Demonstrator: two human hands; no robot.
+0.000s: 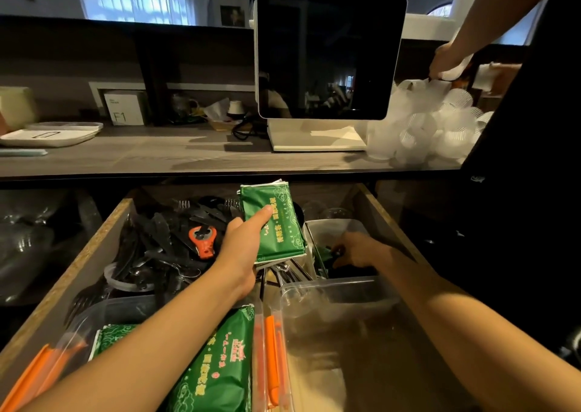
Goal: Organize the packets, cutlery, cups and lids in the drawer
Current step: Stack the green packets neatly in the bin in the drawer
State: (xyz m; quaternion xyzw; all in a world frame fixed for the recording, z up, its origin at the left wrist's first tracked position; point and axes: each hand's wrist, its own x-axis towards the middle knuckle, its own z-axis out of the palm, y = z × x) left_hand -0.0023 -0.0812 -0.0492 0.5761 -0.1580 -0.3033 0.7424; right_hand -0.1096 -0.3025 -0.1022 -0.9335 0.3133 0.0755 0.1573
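I am holding a small stack of green packets (273, 223) in my left hand (243, 245), thumb lying across the top face and the fingers curled underneath, lifted above the middle of the open wooden drawer (78, 254). My right hand (356, 249) is reaching down into a small clear container (314, 232) at the drawer's right rear; its fingers are bending onto something dark in there, but I cannot tell whether they are actually gripping it. To the left of the stack, black plastic cutlery (157, 238) is lying in a loose heap with an orange bottle opener (203, 238) on top. Nearer me, more green packets (217, 370) are sitting in a clear tray (94, 314) on the left, and a larger clear tub (330, 289) is standing to the right. On the bench (157, 157) above, clear cups (434, 122) are piling beside a dark screen (327, 50), where another person's hand (445, 62) is touching them.
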